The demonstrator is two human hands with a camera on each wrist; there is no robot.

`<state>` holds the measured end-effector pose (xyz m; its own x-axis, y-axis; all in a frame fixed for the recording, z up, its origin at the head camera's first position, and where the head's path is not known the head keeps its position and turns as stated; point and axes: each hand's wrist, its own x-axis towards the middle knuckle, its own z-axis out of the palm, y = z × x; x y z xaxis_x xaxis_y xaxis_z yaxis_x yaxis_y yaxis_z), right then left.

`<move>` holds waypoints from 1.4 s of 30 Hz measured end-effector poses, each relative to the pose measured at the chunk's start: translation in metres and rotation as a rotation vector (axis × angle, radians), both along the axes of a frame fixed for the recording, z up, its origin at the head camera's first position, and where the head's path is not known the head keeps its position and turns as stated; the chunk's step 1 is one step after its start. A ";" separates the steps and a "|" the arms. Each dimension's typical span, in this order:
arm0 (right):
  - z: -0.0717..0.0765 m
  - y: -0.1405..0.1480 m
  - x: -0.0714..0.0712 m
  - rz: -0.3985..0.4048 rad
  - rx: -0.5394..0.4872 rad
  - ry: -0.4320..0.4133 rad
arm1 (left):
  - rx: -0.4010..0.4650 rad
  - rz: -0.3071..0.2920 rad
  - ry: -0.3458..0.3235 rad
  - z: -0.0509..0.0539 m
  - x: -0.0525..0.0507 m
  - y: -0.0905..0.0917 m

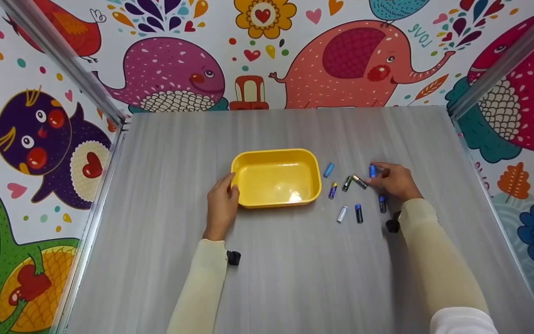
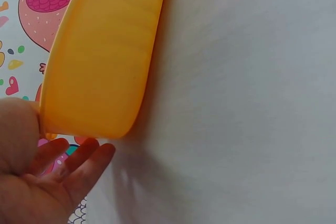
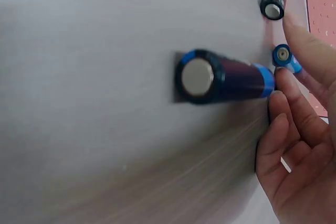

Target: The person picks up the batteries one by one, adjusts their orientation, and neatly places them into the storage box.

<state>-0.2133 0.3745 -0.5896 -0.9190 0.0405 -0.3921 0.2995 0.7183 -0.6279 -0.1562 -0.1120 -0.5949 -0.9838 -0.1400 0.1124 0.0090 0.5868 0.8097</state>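
Note:
A yellow tray [image 1: 276, 202] [image 2: 100, 61] lies on the table. The left hand [image 1: 222, 206] [image 2: 52, 182] touches its left end; its fingers are extended outside the wall, and the thumb tip is hidden in the left wrist view. Right of the tray, the right hand [image 1: 394, 181] [image 3: 304, 156] holds a light blue battery [image 1: 372, 171] [image 3: 283, 55] between thumb and index finger. Close to that hand lies a dark battery with a blue end [image 1: 382, 204] [image 3: 231, 80]. A black and copper battery [image 1: 359, 181] is just left of the fingers, beside a green and black one [image 1: 347, 183].
Nearer the tray lie a light blue battery [image 1: 328, 170] and a purple and yellow one [image 1: 333, 190]. A white battery [image 1: 342, 214] and a dark one [image 1: 359, 213] lie toward the front. Metal posts and printed walls edge the grey table [image 1: 295, 278].

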 end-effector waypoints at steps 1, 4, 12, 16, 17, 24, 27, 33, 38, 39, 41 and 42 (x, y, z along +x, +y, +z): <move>0.000 0.000 0.000 0.000 -0.003 -0.001 | -0.001 0.001 0.000 0.000 0.000 0.000; 0.000 -0.001 0.001 0.003 -0.005 0.004 | 0.001 0.001 -0.001 0.000 0.000 -0.001; -0.005 -0.001 0.003 0.013 0.016 0.095 | 0.000 0.000 -0.022 0.000 0.000 -0.002; -0.008 0.001 0.003 0.043 0.036 0.165 | 0.005 0.004 -0.017 -0.002 0.000 -0.002; -0.008 0.001 0.003 0.042 0.037 0.174 | 0.007 0.004 -0.015 -0.002 0.000 -0.001; -0.009 0.001 0.004 0.004 0.010 0.151 | 0.040 0.009 -0.028 -0.003 0.000 0.000; -0.008 0.002 0.006 -0.010 -0.002 0.131 | 0.039 0.009 -0.041 -0.003 0.000 0.001; -0.006 0.001 0.008 -0.026 -0.013 0.150 | 0.012 0.011 -0.028 -0.003 0.001 0.003; -0.004 -0.001 0.009 -0.025 -0.012 0.185 | 0.001 0.034 -0.006 -0.004 0.003 0.004; -0.003 -0.001 0.010 -0.022 -0.013 0.191 | 0.002 0.038 -0.003 -0.004 0.003 0.004; -0.001 -0.002 0.011 -0.017 -0.007 0.215 | 0.005 0.041 0.001 -0.005 0.004 0.005; 0.000 -0.002 0.011 -0.014 -0.005 0.227 | 0.007 0.042 0.001 -0.005 0.004 0.005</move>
